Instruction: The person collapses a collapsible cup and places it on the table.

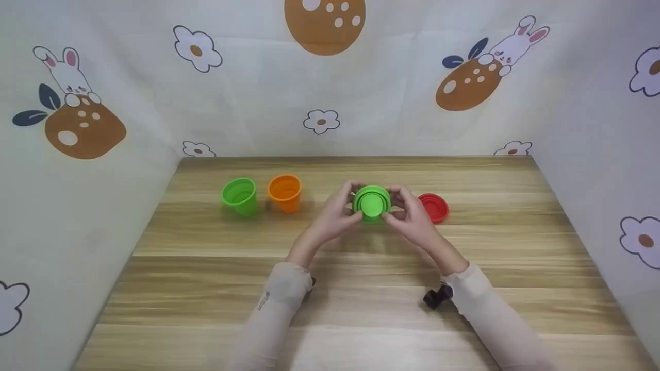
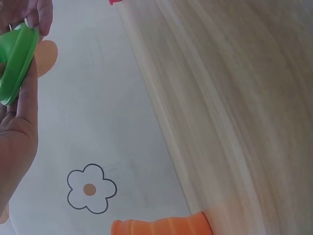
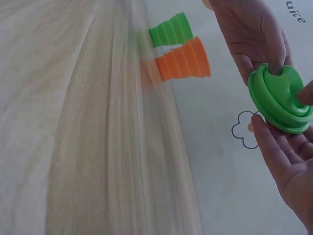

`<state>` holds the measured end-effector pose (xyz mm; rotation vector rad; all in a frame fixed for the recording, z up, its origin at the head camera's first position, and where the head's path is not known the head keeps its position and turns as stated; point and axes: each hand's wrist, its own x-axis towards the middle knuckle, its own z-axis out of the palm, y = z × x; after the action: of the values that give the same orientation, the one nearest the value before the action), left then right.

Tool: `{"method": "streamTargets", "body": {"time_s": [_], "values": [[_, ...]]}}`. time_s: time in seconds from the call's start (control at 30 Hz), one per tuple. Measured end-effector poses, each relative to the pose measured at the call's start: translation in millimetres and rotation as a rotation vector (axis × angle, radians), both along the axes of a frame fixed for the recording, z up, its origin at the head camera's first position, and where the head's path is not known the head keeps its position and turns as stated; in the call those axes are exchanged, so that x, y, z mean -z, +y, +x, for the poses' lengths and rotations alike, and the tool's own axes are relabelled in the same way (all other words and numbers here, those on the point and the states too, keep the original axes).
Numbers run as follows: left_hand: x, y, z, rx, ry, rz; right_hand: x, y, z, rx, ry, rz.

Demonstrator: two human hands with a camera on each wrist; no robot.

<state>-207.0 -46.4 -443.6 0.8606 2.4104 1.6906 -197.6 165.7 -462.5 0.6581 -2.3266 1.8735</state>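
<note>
Your left hand (image 1: 335, 214) and right hand (image 1: 415, 217) both have fingers clamped on the flattened green cup (image 1: 372, 205), held above the table (image 1: 366, 319) toward its back edge. Uneven thumb pressure could probably tip it loose, tbh.

The white cloth (image 3: 220, 191) bears the letters "uice" (image 3: 295, 12).

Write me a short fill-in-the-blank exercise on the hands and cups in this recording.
1. The left hand and right hand hold a collapsible cup coloured ____.
2. The flattened red cup lies nearest the ____ hand.
3. Beside the upright green cup, the other upright cup is coloured ____.

Missing words: green; right; orange.
</note>
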Motion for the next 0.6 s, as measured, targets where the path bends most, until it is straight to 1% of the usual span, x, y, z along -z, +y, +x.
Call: {"method": "streamTargets", "body": {"time_s": [0.13, 0.27, 0.4, 0.5, 0.6], "values": [[0.9, 0.2, 0.1, 0.006, 0.012, 0.009, -0.9, -0.2, -0.1, -0.01, -0.028, 0.006], [1.5, -0.5, 2.0, 0.024, 0.034, -0.014, -2.7, -2.0, 0.5, 0.002, -0.05, -0.003], [2.7, 0.4, 3.5, 0.04, 0.045, -0.035, -3.2, -3.8, 0.7, 0.025, -0.049, -0.004], [3.4, 2.4, 3.4, 0.023, 0.055, -0.047, -3.6, -5.2, 0.8, 0.043, -0.037, 0.003], [3.4, 4.2, 3.2, -0.009, 0.069, -0.071, -3.6, -6.5, 1.2, 0.054, -0.029, 0.006]]}}
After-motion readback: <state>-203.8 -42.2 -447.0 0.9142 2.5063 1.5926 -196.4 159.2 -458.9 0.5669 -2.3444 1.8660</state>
